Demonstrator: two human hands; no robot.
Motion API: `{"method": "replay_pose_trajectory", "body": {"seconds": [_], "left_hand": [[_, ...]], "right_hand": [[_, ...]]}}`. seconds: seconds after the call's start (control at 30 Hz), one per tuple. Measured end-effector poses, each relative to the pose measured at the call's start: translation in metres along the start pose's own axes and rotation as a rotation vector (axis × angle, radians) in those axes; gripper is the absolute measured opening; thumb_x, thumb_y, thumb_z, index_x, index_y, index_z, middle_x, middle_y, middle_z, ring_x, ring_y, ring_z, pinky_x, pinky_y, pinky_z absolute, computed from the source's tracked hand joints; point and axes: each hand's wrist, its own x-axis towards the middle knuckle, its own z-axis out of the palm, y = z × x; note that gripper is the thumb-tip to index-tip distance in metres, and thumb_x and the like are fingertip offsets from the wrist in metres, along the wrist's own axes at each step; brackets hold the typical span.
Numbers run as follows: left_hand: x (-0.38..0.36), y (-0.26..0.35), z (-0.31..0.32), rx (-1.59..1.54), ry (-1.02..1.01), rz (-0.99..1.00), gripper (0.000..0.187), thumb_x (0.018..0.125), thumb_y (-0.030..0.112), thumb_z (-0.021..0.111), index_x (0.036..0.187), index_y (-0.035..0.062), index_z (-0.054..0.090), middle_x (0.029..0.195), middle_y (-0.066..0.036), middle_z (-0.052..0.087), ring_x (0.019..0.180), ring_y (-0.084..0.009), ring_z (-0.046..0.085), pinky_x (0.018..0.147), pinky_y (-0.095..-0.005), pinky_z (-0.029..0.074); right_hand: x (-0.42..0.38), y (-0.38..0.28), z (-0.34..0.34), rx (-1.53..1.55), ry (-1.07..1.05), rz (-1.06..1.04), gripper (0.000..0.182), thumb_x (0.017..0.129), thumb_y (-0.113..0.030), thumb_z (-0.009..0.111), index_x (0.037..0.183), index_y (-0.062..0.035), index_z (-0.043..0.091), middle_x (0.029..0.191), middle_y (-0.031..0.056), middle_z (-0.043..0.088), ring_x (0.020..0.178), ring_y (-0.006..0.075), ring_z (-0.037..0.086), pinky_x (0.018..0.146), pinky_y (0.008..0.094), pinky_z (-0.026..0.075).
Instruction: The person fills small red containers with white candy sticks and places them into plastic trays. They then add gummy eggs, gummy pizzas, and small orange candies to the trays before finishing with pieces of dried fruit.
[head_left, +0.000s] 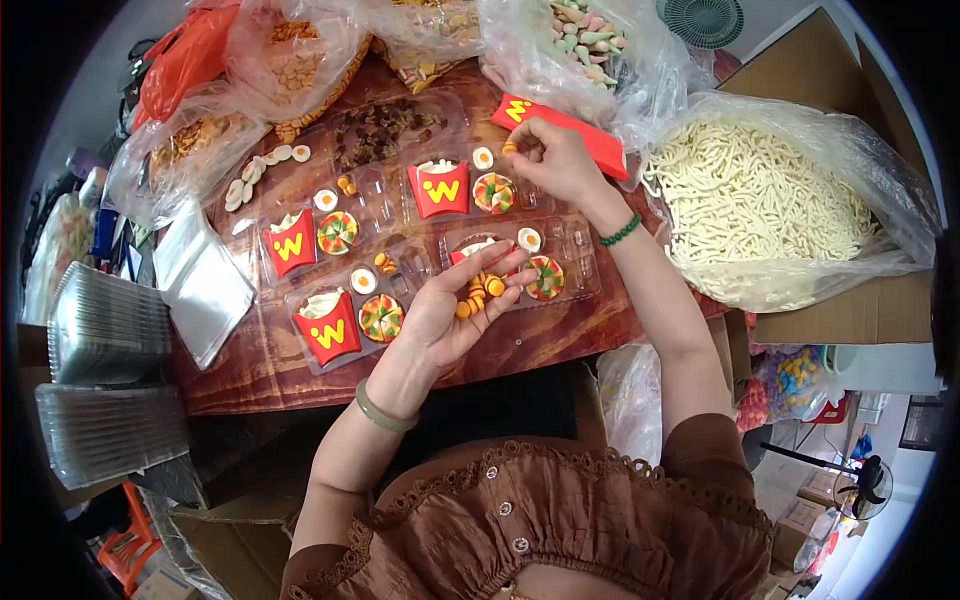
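My left hand (437,318) is turned palm up, its fingers a little curled round several small orange toy food pieces (480,293). Between thumb and fingertips, my right hand (560,162) pinches one small orange piece (510,147) above the far right clear plastic tray (455,235). That tray holds a red fries box (438,190), a toy egg half (483,158) and a toy pizza (493,193). Below my left fingers, another tray's fries box (474,247) is partly covered, beside an egg (530,239) and pizza (545,277). Two left trays contain orange pieces (385,262) too.
White toy fries (765,200) fill a bagged carton at right. Flat red boxes (590,140) lie behind my right hand. Brown pieces (385,130) sit in a tray at the back. Stacked clear trays (110,325) stand at left; egg halves (270,160) lie nearby.
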Motion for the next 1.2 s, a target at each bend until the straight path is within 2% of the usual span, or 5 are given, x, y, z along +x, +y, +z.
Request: {"method": "replay_pose_trajectory", "body": {"seconds": [0.23,0.67,0.83,0.97,1.2], "left_hand": [[-0.003,0.004,-0.002,-0.081,0.088,0.011,0.037,0.099,0.019,0.039,0.127,-0.0038,0.040,0.129,-0.020,0.048,0.116,-0.0347,0.052,0.092,-0.0346,0.052],[0.005,0.006,-0.008,-0.155,0.031,0.007,0.035,0.099,0.021,0.037,0.125,-0.0021,0.042,0.126,-0.020,0.050,0.119,-0.0377,0.049,0.096,-0.0404,0.048],[0.000,0.008,-0.009,-0.173,0.044,0.018,0.036,0.099,0.021,0.036,0.126,-0.0021,0.041,0.127,-0.021,0.049,0.120,-0.0385,0.048,0.096,-0.0413,0.048],[0.001,0.009,-0.008,-0.173,0.044,0.014,0.036,0.099,0.020,0.036,0.127,-0.0022,0.040,0.128,-0.022,0.048,0.120,-0.0389,0.048,0.095,-0.0417,0.049],[0.004,0.007,-0.003,-0.184,0.011,0.053,0.039,0.099,0.017,0.035,0.132,-0.0031,0.037,0.128,-0.021,0.048,0.121,-0.0382,0.047,0.097,-0.0443,0.046]], "right_hand": [[0.019,0.042,0.014,-0.394,-0.072,-0.313,0.021,0.079,-0.012,0.067,0.097,-0.0023,0.063,0.090,0.0143,0.062,0.080,0.0318,0.061,0.071,0.0379,0.049],[0.023,0.034,0.023,-0.365,-0.006,-0.332,0.017,0.078,-0.011,0.065,0.092,-0.0015,0.062,0.082,0.0120,0.061,0.066,0.0221,0.061,0.060,0.0325,0.050],[0.018,0.026,0.010,-0.174,0.049,-0.153,0.014,0.080,-0.011,0.064,0.089,-0.0004,0.062,0.079,0.0090,0.061,0.062,0.0160,0.060,0.057,0.0291,0.049],[0.013,0.049,0.015,-0.459,0.090,-0.426,0.011,0.080,-0.009,0.063,0.086,-0.0002,0.063,0.080,0.0117,0.060,0.069,0.0253,0.061,0.063,0.0348,0.050],[0.016,0.053,0.018,-0.302,0.006,-0.172,0.013,0.079,-0.009,0.064,0.088,0.0000,0.062,0.084,0.0126,0.060,0.071,0.0237,0.061,0.064,0.0331,0.050]]}}
